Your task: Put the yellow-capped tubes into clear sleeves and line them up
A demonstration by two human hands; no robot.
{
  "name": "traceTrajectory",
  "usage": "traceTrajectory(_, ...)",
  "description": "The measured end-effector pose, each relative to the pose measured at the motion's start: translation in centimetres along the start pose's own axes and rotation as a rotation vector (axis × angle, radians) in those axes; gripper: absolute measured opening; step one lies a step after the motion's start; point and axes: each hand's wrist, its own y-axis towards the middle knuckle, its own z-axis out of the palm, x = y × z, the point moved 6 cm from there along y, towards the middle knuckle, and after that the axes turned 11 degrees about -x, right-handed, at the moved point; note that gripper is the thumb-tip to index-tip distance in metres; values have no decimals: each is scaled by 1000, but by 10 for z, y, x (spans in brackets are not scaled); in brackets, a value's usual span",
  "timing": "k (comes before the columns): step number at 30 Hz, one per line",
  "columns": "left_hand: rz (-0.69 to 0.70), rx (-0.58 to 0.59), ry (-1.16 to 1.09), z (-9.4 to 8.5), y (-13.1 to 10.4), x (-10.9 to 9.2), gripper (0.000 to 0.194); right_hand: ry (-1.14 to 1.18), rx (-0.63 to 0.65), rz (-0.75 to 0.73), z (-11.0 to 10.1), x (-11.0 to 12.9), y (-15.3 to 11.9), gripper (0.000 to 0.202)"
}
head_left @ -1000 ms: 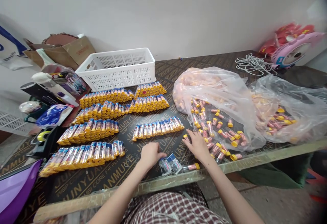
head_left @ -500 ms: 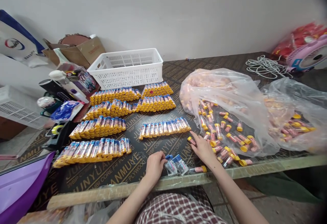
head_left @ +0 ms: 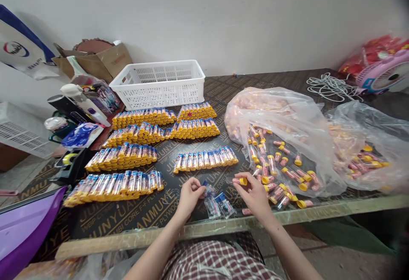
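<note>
My left hand (head_left: 188, 195) is closed in a pinch at the corner of a small clear plastic packet (head_left: 210, 199) with a blue top, raised at an angle. Another such packet (head_left: 225, 205) lies flat beside it on the table. In my right hand (head_left: 254, 194) is a clear tube (head_left: 239, 180) with a yellow cap and pink-printed contents, held between thumb and fingers with its clear end towards the left. Another tube (head_left: 246, 212) lies near the table edge, partly behind my right wrist. Loose tubes (head_left: 284, 173) are scattered to the right of that hand.
Stacked rows of blue-and-yellow filled packets (head_left: 118, 185) lie left, and a shorter row (head_left: 204, 159) lies ahead. A white crate (head_left: 159, 92) stands behind. Translucent bags (head_left: 275, 105) of tubes, a coiled cord (head_left: 332, 86) and a pink fan (head_left: 383, 73) are right. A tape dispenser (head_left: 70, 165) sits left.
My right hand has picked up a tube from the table and turned it in its fingers. My left hand has lifted the top of a packet off the table.
</note>
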Motion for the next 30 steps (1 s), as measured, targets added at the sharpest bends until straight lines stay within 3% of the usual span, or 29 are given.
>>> traceTrajectory(5,-190,-21,-351,3,9,-11,45,163,-26,-55,2,16,-19,19)
traceTrajectory(10,-300,-71,-491,7,10,-12,39,138,-72,-94,2,22,-31,24)
traceTrajectory(18,-328,-165,-490,4,10,-10,38,35,-160,-254,-3,33,-34,29)
traceTrajectory(25,-434,-222,-399,10,0,-12,4,112,-75,-269,4,50,-39,48)
traceTrajectory(27,-428,-216,-383,14,1,-10,4,144,-89,-284,8,44,-37,57)
traceTrajectory(30,-428,-80,-375,26,3,-7,21,133,-92,-253,11,30,-35,58)
